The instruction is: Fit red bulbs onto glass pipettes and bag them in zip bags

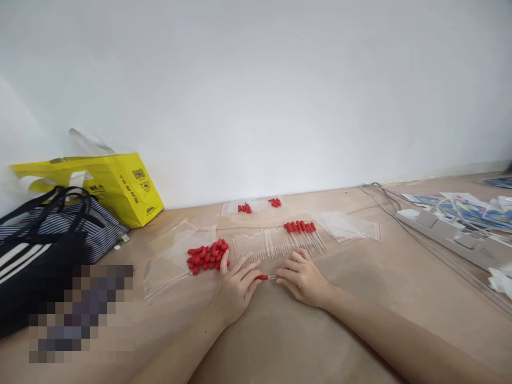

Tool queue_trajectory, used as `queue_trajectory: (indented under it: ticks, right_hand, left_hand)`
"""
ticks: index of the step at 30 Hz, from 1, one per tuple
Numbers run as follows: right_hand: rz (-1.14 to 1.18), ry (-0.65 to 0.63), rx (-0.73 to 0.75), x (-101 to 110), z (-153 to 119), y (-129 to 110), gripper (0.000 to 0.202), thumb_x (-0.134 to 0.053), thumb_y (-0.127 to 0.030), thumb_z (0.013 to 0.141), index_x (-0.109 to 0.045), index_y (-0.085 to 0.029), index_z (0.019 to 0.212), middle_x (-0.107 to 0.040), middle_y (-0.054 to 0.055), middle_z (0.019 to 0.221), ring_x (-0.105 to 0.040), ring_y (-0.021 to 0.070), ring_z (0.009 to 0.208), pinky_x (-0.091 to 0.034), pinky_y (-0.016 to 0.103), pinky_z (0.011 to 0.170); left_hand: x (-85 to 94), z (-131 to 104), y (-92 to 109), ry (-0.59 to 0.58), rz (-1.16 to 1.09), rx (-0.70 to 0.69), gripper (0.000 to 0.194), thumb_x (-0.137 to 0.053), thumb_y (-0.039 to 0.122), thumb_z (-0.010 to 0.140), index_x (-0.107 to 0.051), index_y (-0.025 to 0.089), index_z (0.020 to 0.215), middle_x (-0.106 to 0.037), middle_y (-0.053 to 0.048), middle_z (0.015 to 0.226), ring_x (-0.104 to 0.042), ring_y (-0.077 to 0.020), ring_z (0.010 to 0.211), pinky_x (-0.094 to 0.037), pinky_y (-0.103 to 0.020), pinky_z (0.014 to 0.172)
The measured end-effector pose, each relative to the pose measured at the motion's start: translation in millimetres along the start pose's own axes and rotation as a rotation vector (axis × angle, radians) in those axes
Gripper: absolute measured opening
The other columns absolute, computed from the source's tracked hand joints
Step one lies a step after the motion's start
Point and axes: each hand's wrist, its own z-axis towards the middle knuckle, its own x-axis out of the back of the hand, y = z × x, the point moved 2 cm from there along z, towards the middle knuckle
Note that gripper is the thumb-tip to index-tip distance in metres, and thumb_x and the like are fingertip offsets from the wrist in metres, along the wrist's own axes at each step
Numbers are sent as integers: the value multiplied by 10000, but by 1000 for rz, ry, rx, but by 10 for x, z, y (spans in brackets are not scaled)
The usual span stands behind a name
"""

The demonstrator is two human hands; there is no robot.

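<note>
My left hand (237,285) pinches a small red bulb-shaped piece (262,277) between thumb and fingertips. In line with it, my right hand (303,278) grips a thin whitish stick (272,277), whose end meets the red piece; how far it goes in is hidden. Beside my left fingers lies a pile of loose red pieces (206,257), partly on clear plastic bags. Ahead of both hands is a row of bare sticks (262,244). At its right end, several sticks with red heads (301,227) lie side by side.
Clear zip bags (350,225) lie to the right, and packed bags with red pieces (245,208) near the wall. A yellow bag (120,184) and a dark striped bag (102,229) stand left. A power strip (448,234) with cables and printed sheets lies right.
</note>
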Motion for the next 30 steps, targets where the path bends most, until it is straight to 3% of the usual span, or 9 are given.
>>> queue_trajectory:
  ticks: [8,21,30]
  right_hand:
    - [59,-19,-34,-66,-14,-66,247,-390,-246,857,-611,-173,777,-506,27,609,-376,146,673,-262,298,662]
    - [123,-64,3,-122,29,-42,270,-396,-229,851,-560,-169,645,-483,22,585,-389,144,667,-304,275,644]
    - [178,-75,8,-128,64,-48,281,-375,-253,869,-579,-164,697,-501,22,605,-378,140,663,-300,277,638]
  left_hand:
    - [-30,8,67,17,-58,20,207,-412,242,860,-581,207,744,-629,29,625,-565,-160,724,-40,-523,1000]
    - [-38,15,92,-31,-64,35,266,-370,254,860,-565,197,688,-606,4,624,-535,-166,725,-168,-482,941]
    - [-68,11,74,-39,-83,41,245,-390,260,856,-556,197,688,-597,17,608,-533,-162,712,-137,-493,947]
